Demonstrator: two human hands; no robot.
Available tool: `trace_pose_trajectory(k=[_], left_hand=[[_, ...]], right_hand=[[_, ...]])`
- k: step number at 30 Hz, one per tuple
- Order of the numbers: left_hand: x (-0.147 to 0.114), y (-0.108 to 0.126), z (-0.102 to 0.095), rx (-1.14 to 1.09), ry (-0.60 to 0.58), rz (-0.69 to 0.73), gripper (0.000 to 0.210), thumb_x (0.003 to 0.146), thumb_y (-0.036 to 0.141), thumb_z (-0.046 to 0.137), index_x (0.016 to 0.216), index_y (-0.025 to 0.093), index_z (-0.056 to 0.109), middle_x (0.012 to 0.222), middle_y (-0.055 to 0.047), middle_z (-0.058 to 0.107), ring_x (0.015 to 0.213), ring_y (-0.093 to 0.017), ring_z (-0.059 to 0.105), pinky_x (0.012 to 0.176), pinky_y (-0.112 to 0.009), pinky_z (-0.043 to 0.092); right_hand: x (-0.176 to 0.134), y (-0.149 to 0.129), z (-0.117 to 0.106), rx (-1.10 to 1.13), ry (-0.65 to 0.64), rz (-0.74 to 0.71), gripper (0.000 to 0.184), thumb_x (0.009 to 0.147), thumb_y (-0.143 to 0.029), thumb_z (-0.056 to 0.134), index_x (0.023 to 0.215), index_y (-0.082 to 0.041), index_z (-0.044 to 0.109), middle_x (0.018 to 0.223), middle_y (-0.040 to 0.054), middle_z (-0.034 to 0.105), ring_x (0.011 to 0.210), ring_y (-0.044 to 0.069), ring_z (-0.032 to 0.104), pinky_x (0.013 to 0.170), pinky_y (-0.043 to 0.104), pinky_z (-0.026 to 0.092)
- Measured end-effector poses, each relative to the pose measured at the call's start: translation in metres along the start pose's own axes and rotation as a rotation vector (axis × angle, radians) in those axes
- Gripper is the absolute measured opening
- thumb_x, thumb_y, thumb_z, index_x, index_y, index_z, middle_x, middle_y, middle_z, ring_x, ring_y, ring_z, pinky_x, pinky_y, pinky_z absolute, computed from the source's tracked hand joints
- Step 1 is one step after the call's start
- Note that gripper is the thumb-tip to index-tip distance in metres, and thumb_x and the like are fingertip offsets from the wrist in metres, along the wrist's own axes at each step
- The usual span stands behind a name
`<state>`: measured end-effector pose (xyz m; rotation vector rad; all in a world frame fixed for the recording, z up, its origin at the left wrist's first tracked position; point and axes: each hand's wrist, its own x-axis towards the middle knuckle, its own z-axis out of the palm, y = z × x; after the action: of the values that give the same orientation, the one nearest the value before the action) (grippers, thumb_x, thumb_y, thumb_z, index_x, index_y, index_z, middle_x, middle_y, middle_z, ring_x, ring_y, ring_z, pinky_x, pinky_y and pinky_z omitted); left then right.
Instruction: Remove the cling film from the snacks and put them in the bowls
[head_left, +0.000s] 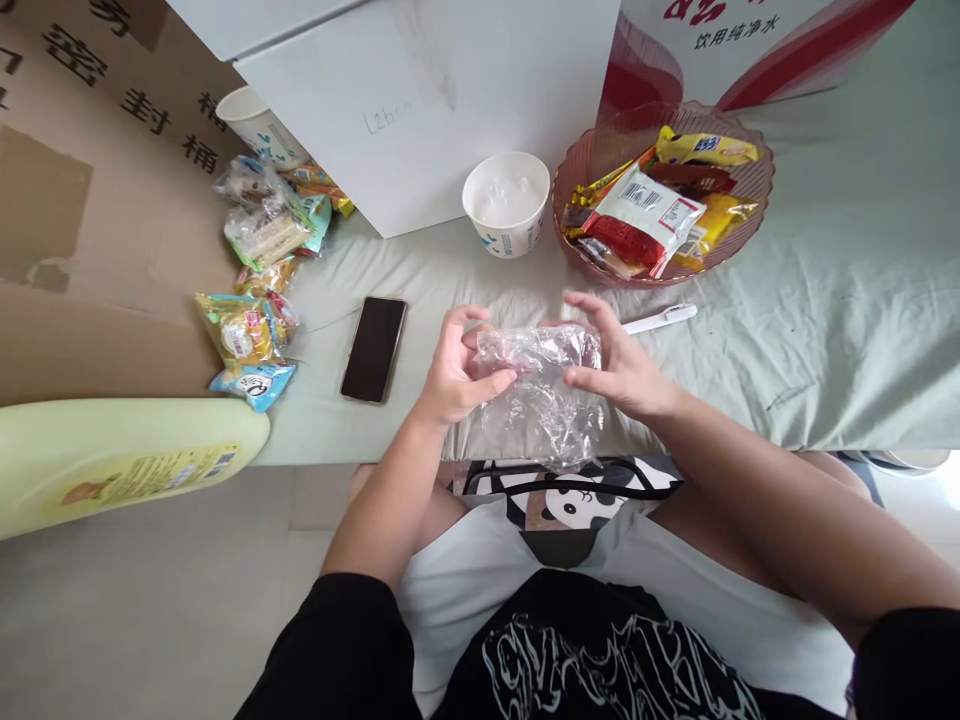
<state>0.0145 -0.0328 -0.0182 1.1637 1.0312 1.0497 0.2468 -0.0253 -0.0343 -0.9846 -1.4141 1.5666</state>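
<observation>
1. A crumpled clear plastic wrapper (546, 392) hangs at a cloth-covered surface's (825, 350) front edge.
2. The left hand (456, 370) and right hand (621, 372) grasp its opposite sides.
3. Beyond stand a paper cup (516, 238) and a pink bowl (759, 205) of packaged snacks (646, 218).

Single head-worn view, facing forward and steeply down, close above lap (480, 570) and cloth (832, 290).

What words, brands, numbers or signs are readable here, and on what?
"密封桶", "务", "桶": cardboard
"饮用纯净水": red-and-white box; larger red characters cut off
"L", rest faint: white box
Too small or blurred: snack packets, bottle, cups
Too stylised: shirt
Plastic: none seen
</observation>
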Motion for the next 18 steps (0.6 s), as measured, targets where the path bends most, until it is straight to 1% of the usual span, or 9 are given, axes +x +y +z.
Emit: trace_pose_trajectory(k=[2, 3, 5, 8, 10, 12, 14, 16, 18], left_hand=[[0.0, 0.003, 0.0, -0.085, -0.017, -0.087, 0.081, 0.063, 0.034, 0.091, 0.134, 0.035, 0.053, 0.094, 0.002, 0.066, 0.079, -0.018, 0.072, 0.075, -0.033, 0.059], [0.0, 0.003, 0.0, -0.108, -0.057, -0.137, 0.085, 0.06, 0.035, 0.093, 0.135, 0.034, 0.054, 0.098, 0.001, 0.068, 0.085, -0.02, 0.073, 0.077, -0.033, 0.059], [0.003, 0.002, -0.002, -0.114, -0.154, -0.228, 0.075, 0.057, 0.037, 0.095, 0.125, 0.028, 0.063, 0.102, -0.003, 0.072, 0.092, -0.023, 0.074, 0.078, -0.033, 0.06], [0.007, -0.002, -0.002, -0.04, -0.192, -0.287, 0.039, 0.069, 0.037, 0.089, 0.095, 0.019, 0.067, 0.09, -0.006, 0.075, 0.084, -0.02, 0.074, 0.07, -0.029, 0.058], [0.008, -0.005, 0.001, -0.013, -0.151, -0.267, 0.03, 0.077, 0.039, 0.082, 0.088, 0.018, 0.064, 0.082, -0.005, 0.074, 0.074, -0.016, 0.072, 0.064, -0.027, 0.057], [0.008, -0.007, 0.003, 0.01, -0.109, -0.221, 0.028, 0.08, 0.039, 0.079, 0.09, 0.02, 0.062, 0.074, -0.001, 0.071, 0.063, -0.014, 0.068, 0.057, -0.025, 0.056], [0.006, -0.009, 0.004, 0.044, -0.087, -0.195, 0.028, 0.083, 0.041, 0.077, 0.096, 0.022, 0.061, 0.066, 0.003, 0.068, 0.054, -0.013, 0.065, 0.05, -0.024, 0.053], [0.005, -0.01, 0.004, 0.032, -0.113, -0.209, 0.032, 0.084, 0.044, 0.075, 0.104, 0.023, 0.06, 0.061, 0.004, 0.067, 0.048, -0.014, 0.065, 0.046, -0.024, 0.05], [0.005, -0.008, 0.002, -0.038, -0.164, -0.237, 0.035, 0.084, 0.049, 0.074, 0.103, 0.023, 0.061, 0.059, 0.003, 0.068, 0.045, -0.015, 0.064, 0.043, -0.025, 0.047]], right_hand=[[-0.002, -0.002, 0.002, 0.017, -0.045, 0.105, 0.055, 0.073, -0.054, 0.085, 0.109, -0.023, 0.06, 0.097, 0.0039, 0.066, 0.086, 0.021, 0.064, 0.078, 0.037, 0.055], [-0.002, -0.001, 0.003, 0.015, -0.039, 0.126, 0.045, 0.075, -0.053, 0.084, 0.099, -0.022, 0.061, 0.088, 0.002, 0.064, 0.079, 0.018, 0.061, 0.075, 0.035, 0.053], [-0.002, 0.0, 0.003, 0.03, 0.023, 0.097, 0.036, 0.08, -0.051, 0.079, 0.087, -0.021, 0.06, 0.081, -0.0002, 0.061, 0.076, 0.016, 0.059, 0.074, 0.033, 0.051], [-0.002, 0.001, 0.001, 0.138, 0.12, 0.029, 0.034, 0.081, -0.049, 0.079, 0.091, -0.024, 0.059, 0.086, -0.0017, 0.063, 0.08, 0.015, 0.061, 0.079, 0.032, 0.052], [-0.001, -0.001, 0.0, 0.202, 0.074, 0.058, 0.04, 0.076, -0.047, 0.084, 0.097, -0.025, 0.059, 0.09, -0.0014, 0.067, 0.083, 0.017, 0.063, 0.081, 0.033, 0.054], [-0.001, -0.003, 0.001, 0.181, -0.045, 0.142, 0.042, 0.07, -0.043, 0.088, 0.097, -0.023, 0.061, 0.087, -0.0002, 0.068, 0.079, 0.017, 0.064, 0.077, 0.033, 0.054], [-0.001, -0.004, 0.001, 0.101, -0.09, 0.213, 0.032, 0.073, -0.041, 0.084, 0.087, -0.02, 0.064, 0.077, 0.0002, 0.066, 0.07, 0.016, 0.061, 0.069, 0.032, 0.051], [-0.001, -0.004, 0.002, 0.053, -0.033, 0.228, 0.026, 0.079, -0.042, 0.075, 0.078, -0.019, 0.063, 0.07, 0.0, 0.063, 0.064, 0.014, 0.057, 0.063, 0.03, 0.047], [-0.002, -0.004, 0.002, 0.082, 0.044, 0.196, 0.024, 0.08, -0.042, 0.07, 0.078, -0.021, 0.06, 0.066, -0.0022, 0.06, 0.058, 0.013, 0.053, 0.058, 0.029, 0.043]])
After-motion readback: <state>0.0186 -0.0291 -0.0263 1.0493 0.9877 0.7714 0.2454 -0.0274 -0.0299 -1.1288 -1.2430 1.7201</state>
